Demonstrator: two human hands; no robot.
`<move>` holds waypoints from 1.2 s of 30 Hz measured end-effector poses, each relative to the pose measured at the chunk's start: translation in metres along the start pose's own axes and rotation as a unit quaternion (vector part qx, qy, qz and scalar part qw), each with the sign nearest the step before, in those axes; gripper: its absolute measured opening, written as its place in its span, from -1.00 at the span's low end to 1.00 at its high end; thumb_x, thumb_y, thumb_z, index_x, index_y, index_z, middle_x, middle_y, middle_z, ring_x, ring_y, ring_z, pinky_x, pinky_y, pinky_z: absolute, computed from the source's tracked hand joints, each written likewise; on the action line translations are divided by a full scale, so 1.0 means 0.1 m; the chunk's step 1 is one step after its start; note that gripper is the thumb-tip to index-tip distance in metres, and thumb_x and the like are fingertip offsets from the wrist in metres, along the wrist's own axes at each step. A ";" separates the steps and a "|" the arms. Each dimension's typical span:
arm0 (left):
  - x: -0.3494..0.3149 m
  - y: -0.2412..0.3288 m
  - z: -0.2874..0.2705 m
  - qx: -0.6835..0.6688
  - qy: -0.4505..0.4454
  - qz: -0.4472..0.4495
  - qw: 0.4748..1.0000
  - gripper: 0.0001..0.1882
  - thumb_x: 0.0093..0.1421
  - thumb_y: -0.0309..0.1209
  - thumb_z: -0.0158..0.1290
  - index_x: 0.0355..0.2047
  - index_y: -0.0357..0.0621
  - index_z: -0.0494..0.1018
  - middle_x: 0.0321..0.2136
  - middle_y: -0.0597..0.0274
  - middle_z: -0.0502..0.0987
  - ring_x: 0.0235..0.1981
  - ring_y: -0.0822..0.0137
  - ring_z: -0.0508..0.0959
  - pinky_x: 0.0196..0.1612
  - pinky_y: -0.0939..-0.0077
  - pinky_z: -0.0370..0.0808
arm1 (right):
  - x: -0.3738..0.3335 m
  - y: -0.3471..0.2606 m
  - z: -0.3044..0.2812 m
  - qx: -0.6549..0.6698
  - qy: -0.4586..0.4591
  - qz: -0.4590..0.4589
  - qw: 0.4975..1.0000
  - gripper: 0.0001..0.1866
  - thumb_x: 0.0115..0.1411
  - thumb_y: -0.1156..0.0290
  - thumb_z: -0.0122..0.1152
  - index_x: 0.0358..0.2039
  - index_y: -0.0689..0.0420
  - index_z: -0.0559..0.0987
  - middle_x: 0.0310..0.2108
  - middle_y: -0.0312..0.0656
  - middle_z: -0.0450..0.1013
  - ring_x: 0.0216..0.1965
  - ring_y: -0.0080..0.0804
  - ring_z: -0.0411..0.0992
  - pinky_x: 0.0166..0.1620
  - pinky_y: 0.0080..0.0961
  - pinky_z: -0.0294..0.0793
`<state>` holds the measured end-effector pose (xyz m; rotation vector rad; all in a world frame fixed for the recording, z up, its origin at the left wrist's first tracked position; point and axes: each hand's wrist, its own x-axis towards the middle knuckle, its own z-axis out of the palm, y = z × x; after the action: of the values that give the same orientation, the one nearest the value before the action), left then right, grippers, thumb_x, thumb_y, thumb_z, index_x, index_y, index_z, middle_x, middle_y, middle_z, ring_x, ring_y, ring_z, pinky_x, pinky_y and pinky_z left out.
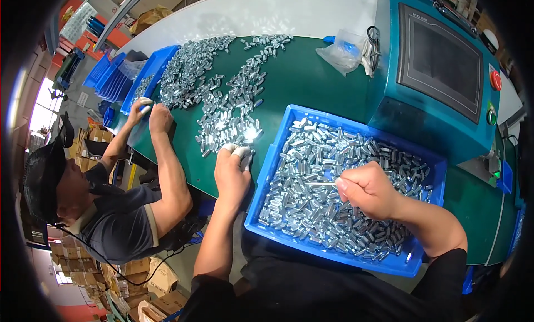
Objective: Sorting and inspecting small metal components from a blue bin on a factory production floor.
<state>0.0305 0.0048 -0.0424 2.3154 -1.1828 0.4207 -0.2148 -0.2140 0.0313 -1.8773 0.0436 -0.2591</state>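
My left hand (pixel 232 174), with white coverings on its fingertips, is at the near edge of a loose pile of small silver metal pieces (pixel 228 127) on the green tabletop. Its fingers are drawn together, and whatever sits between them is hidden. Over a blue tray (pixel 257 197) full of similar short metal pieces (pixel 311 205), my right hand (pixel 370 189) is closed around a thin metal rod (pixel 321 183). The rod points left from between thumb and fingers.
A teal machine (pixel 384 108) with a dark screen (pixel 442 63) and red and green buttons stands at the right. To the left, a co-worker (pixel 111 211) in a dark cap handles metal pieces beside another blue tray (pixel 158 63). A plastic bag (pixel 339 58) lies at the back.
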 end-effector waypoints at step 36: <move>-0.49 1.00 -0.41 -0.655 -0.264 -0.223 0.672 -0.83 0.24 -0.62 0.18 -0.15 -0.27 0.50 -0.33 0.24 0.63 -0.31 0.46 0.62 -0.27 0.58 0.56 | -0.09 0.15 0.32 -0.281 -0.051 -0.168 0.944 -0.82 0.16 0.37 0.27 -0.54 0.10 0.49 -0.63 -0.19 0.39 -0.58 -0.15 0.43 -0.50 -0.25 0.40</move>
<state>-0.0811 0.0110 -0.0025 1.2414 -0.6141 -1.0494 -0.2156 -0.1876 0.0062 -2.4637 -0.3076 -0.4127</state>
